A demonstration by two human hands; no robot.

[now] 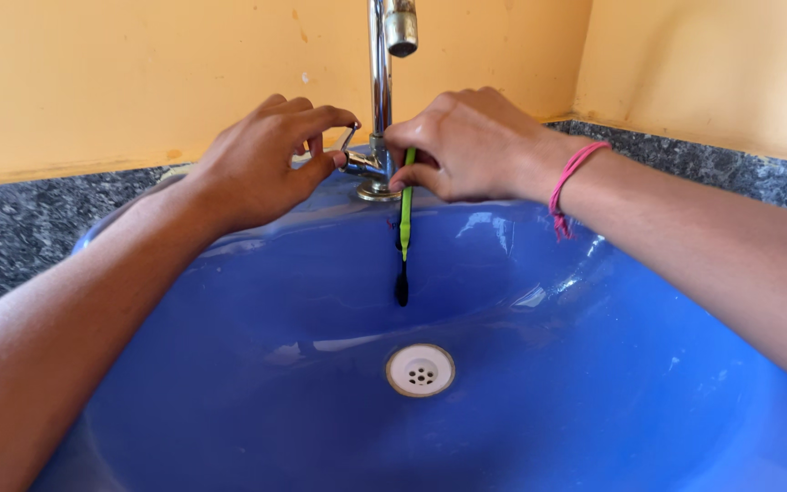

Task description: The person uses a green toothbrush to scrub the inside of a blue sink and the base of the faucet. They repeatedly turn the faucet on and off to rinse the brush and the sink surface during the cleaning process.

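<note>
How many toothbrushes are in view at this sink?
1. A green toothbrush with a black head hangs downward from the right hand, over the blue sink below the tap. No others show.

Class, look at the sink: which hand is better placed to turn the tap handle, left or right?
Left. The left hand already pinches the tap handle, while the right hand is occupied holding a green toothbrush head-down over the blue basin.

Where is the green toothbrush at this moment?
In the head view, the toothbrush hangs head-down at centre, held by the right hand just right of the tap, over the blue sink above the drain.
</note>
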